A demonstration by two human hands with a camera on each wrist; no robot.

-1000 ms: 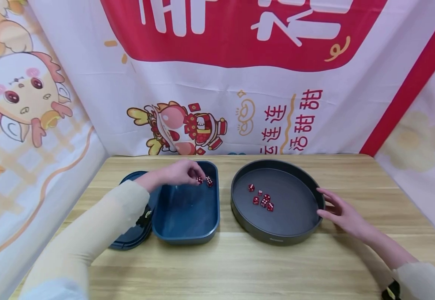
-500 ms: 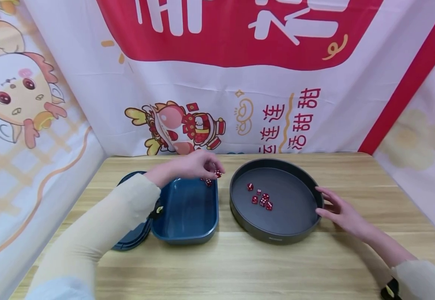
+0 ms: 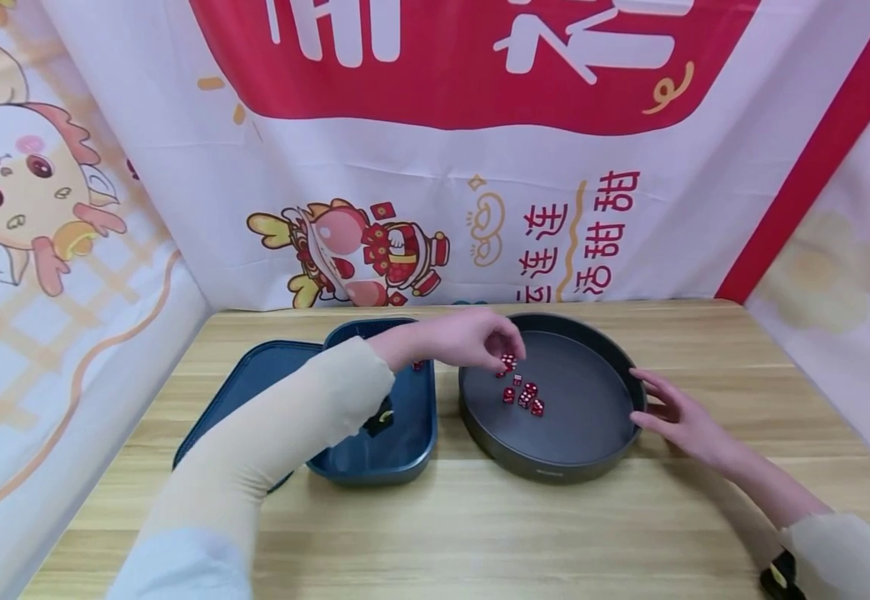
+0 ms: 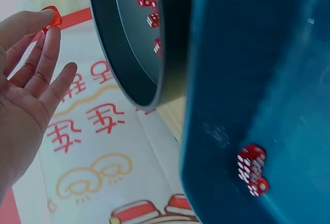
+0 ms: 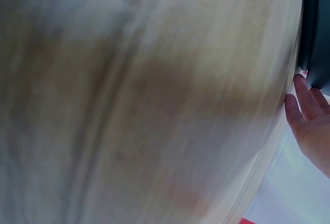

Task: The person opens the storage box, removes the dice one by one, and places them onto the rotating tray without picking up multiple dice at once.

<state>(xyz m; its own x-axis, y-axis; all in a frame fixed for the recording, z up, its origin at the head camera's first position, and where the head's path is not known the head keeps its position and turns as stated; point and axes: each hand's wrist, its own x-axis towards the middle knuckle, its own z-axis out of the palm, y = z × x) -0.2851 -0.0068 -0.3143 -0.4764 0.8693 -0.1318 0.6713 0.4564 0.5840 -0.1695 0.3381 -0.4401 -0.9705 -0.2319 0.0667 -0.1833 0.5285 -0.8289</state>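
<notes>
My left hand (image 3: 499,354) reaches across the far left part of a round dark tray (image 3: 555,477) and pinches a red die (image 3: 508,361) in its fingertips. The left wrist view shows that die (image 4: 51,17) at the tips of the fingers. Several more red dice (image 3: 523,398) lie in the tray below the hand. A blue rectangular container (image 3: 375,450) stands left of the tray, and red dice (image 4: 251,171) lie in its far corner. My right hand (image 3: 671,410) rests with straight fingers (image 5: 308,112) against the tray's right rim.
A blue lid (image 3: 247,383) lies flat, partly under the container's left side. The wooden table (image 3: 480,533) is backed and flanked by printed cloth banners (image 3: 480,167). In the right wrist view the table fills the frame as a blur.
My left hand has lifted a die out of the blue container and carried it rightward over the round tray. The right hand has stayed at the tray's rim.
</notes>
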